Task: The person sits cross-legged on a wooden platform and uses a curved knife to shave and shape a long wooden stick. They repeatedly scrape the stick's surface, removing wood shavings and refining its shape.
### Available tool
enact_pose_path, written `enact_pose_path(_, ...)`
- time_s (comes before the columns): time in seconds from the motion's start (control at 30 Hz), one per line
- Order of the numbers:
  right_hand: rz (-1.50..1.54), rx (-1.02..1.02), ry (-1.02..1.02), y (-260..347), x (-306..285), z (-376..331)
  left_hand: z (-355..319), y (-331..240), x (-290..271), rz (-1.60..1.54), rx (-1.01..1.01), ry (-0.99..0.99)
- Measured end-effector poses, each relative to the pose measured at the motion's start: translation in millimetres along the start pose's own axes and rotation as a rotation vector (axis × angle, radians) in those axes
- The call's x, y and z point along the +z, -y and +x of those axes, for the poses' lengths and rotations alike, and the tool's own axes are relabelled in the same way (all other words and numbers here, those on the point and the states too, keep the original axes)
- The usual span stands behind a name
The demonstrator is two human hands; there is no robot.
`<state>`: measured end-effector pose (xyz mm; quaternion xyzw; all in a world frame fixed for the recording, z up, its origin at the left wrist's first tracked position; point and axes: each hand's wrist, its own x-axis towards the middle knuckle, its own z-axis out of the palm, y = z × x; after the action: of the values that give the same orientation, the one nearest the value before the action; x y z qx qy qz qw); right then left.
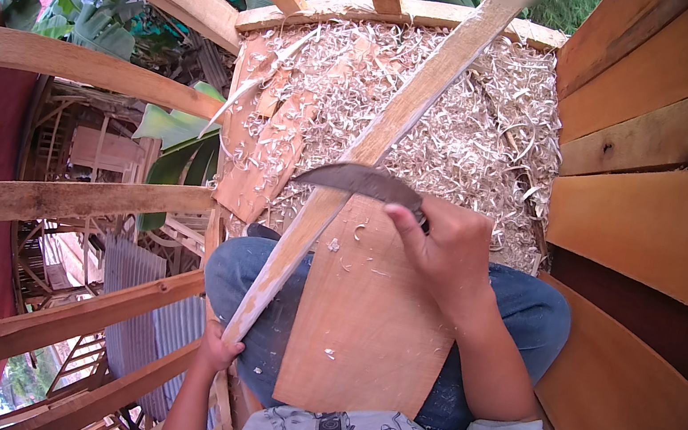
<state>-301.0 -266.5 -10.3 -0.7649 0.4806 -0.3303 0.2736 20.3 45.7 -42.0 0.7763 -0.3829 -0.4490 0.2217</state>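
A long, narrow wooden strip [406, 108] slants from my lower left up to the far right, its far end blurred. My left hand [219, 346] is closed round its near end, beside my left knee. In my right hand [453, 255] is a dark knife with a curved blade [358, 180], the fist wrapped round the handle and hiding most of it. The blade lies across the strip near its middle, its tip pointing left. Beneath, a flat wooden board [370, 336] rests on my lap between my legs, with a few small shavings on it.
Curled wood shavings [491, 139] cover the floor ahead, with thin flat wooden pieces [268, 153] at the left. A plank wall [647, 236] rises close on my right. Open wooden slats [76, 200] line the left side, and a low beam [340, 12] borders the far edge.
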Motion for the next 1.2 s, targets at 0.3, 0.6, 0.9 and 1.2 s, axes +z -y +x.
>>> enact_pose_path(0.3, 0.006, 0.028, 0.011, -2.2, -3.3, 2.2, -0.4, 6.7, -5.5, 0.022, -0.048, 0.073)
enact_pose_path(0.6, -0.01, -0.036, 0.047, -5.9, -5.0, 2.0, 2.4, -1.5, -2.5, -0.018, -0.054, 0.075)
enact_pose_path(0.9, 0.025, 0.047, -0.001, -4.1, -9.4, 3.1, 3.5, 9.9, -4.2, -0.006, -0.075, 0.07)
enact_pose_path(1.2, 0.096, 0.174, -0.03, -26.5, -22.8, 15.3, 4.3, 10.9, -3.4, -0.027, -0.017, 0.046)
